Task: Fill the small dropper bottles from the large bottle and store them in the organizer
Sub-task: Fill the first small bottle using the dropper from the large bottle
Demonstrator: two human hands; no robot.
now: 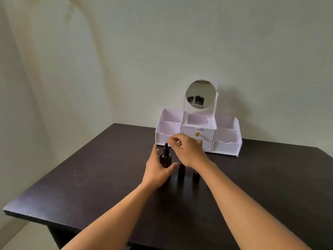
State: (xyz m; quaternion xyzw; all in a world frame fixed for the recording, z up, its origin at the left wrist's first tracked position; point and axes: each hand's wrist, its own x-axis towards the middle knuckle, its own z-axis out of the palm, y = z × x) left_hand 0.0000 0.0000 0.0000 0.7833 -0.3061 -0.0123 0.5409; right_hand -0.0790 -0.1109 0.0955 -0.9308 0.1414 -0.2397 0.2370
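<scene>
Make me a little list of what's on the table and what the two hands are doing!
table: dark
organizer: white, round mirror on top, at the table's back
large bottle: brown, upright, dropper cap on
small bottles: two, dark, upright, right of the large one
left hand: open, cupped round the large bottle
right hand: fingers curled just above the dropper cap; touching unclear

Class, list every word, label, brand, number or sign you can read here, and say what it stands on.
None can be read. The large bottle and small dropper bottles show no legible label; the organizer, its mirror and the table show no writing.
</scene>
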